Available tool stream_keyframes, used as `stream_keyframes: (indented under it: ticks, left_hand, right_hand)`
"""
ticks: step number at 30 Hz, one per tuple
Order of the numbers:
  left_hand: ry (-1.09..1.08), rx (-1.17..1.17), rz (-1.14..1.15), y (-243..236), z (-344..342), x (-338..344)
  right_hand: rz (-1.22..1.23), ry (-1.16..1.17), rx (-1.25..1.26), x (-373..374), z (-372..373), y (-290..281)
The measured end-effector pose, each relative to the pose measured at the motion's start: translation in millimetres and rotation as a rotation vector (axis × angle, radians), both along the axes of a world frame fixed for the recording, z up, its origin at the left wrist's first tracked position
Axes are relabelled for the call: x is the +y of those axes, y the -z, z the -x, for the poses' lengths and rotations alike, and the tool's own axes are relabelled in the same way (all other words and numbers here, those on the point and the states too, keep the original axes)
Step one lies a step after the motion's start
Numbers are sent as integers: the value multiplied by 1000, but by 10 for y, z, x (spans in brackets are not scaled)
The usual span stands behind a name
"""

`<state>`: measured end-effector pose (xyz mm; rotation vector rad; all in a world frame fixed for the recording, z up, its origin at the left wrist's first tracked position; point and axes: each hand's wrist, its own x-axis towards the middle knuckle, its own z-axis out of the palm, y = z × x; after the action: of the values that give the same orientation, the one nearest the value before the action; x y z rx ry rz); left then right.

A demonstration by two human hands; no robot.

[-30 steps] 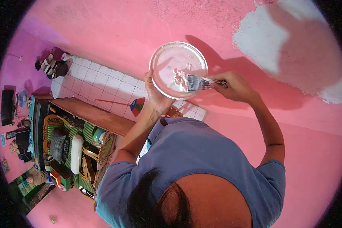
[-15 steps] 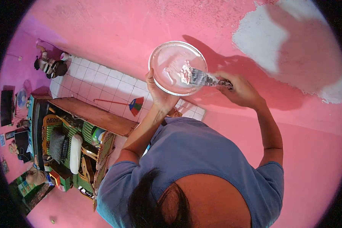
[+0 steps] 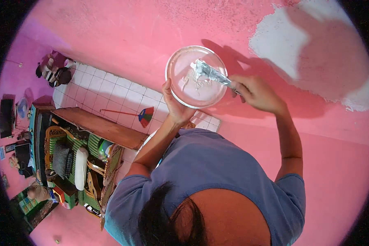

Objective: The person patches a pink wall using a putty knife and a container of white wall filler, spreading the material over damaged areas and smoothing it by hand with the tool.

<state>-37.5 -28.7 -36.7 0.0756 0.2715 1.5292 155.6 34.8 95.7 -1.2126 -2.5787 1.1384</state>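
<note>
My left hand [image 3: 177, 102] grips the near left rim of a round, pale lid [image 3: 209, 92], thumb over the edge and fingers underneath. White paste [image 3: 201, 82] is smeared across the lid's middle. Closed around the handle of a putty knife, my right hand [image 3: 256, 93] is to the right of the lid. The putty knife's blade [image 3: 212, 74] reaches over the lid and is coated with white paste, with a lump at its tip. Beyond the hands rises a pink wall [image 3: 151, 45] with a large white patch [image 3: 279, 39], partly under my shadow.
White floor tiles [image 3: 115, 88] lie to the left, with a multicoloured broom [image 3: 145, 117] on them. A wooden panel [image 3: 106, 128] stands beside green-striped rattan seats [image 3: 55, 143]. Another person [image 3: 57, 74] is at the far left near the wall.
The putty knife has turned, and its tip has moved up and left over the lid, gathering paste there. The lid has shifted slightly right.
</note>
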Motion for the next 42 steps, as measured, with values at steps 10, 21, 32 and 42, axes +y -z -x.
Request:
stream_keyframes:
  ticks: [10, 21, 32, 42]
  left_hand:
    - [44, -79, -18, -14, 87, -20]
    - [39, -95, 58, -42, 180, -33]
    - [65, -5, 76, 36, 178, -36]
    - [26, -74, -38, -216, 196, 17]
  right_hand:
    - [-186, -23, 264, -98, 24, 349]
    - [377, 367, 2, -202, -11, 15]
    - [-218, 35, -81, -392, -57, 198]
    - [662, 539, 388, -217, -111, -21]
